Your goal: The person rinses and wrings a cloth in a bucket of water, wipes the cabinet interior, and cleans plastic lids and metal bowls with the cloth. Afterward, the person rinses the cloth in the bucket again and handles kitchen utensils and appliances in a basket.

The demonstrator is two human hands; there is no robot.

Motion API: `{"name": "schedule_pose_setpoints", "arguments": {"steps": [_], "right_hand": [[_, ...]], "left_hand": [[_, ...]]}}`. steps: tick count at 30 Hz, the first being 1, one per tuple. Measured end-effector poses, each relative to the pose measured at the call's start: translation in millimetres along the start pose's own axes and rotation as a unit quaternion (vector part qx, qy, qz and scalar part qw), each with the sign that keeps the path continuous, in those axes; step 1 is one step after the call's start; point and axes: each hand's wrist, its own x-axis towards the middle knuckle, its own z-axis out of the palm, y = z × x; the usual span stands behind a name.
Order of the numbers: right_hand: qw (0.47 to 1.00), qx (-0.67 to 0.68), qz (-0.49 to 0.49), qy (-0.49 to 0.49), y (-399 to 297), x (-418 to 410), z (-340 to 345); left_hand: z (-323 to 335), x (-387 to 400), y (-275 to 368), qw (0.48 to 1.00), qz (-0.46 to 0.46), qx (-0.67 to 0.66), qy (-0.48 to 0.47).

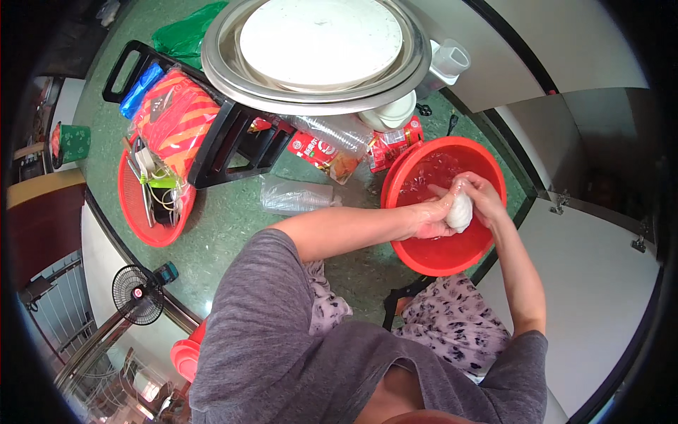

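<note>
My left hand (435, 216) and my right hand (479, 195) close together around a bunched, wet white cloth (460, 213). They hold it above the water in a red plastic basin (405, 257). The cloth bulges out below my fingers, and its upper part is hidden by them. Both hands look wet. Ripples and bright glints cover the water (431, 169) on the basin's far side. Another red rim (387, 183) shows at the basin's left, partly covered by it.
A steel basin (212, 69) bearing a round white board (320, 42) stands ahead. Left of it is a black plastic rack (212, 153) with packages. Red food packets (323, 153) and stacked clear containers (296, 195) lie nearby. A red basket (132, 212) stands left; a white cabinet door (588, 254) hangs open right.
</note>
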Motion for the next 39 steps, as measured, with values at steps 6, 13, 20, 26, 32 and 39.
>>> {"name": "schedule_pose_setpoints", "arguments": {"steps": [6,13,20,26,32,39], "right_hand": [[0.988,0.099,0.067,-0.096,15.2,17.5,7.3],[0.902,0.400,0.014,-0.161,29.5,-1.5,40.6],[0.927,0.330,-0.048,-0.169,13.4,-1.5,31.7],[0.976,0.137,-0.062,-0.159,-4.5,3.9,18.5],[0.978,-0.178,-0.063,-0.089,-33.4,6.9,33.6],[0.907,-0.409,-0.093,0.043,-27.7,12.1,53.2]], "left_hand": [[-0.1,0.3,3.2,0.992,0.016,0.116,0.043],[31.8,-20.1,6.6,0.999,-0.007,-0.028,-0.039],[21.2,-25.6,-3.6,0.999,-0.041,-0.009,-0.011],[7.8,-14.9,2.6,0.993,-0.104,0.034,-0.034],[25.6,-7.4,13.0,0.979,-0.107,0.163,0.055],[14.0,11.1,-4.4,0.910,0.018,0.386,0.152]]}}
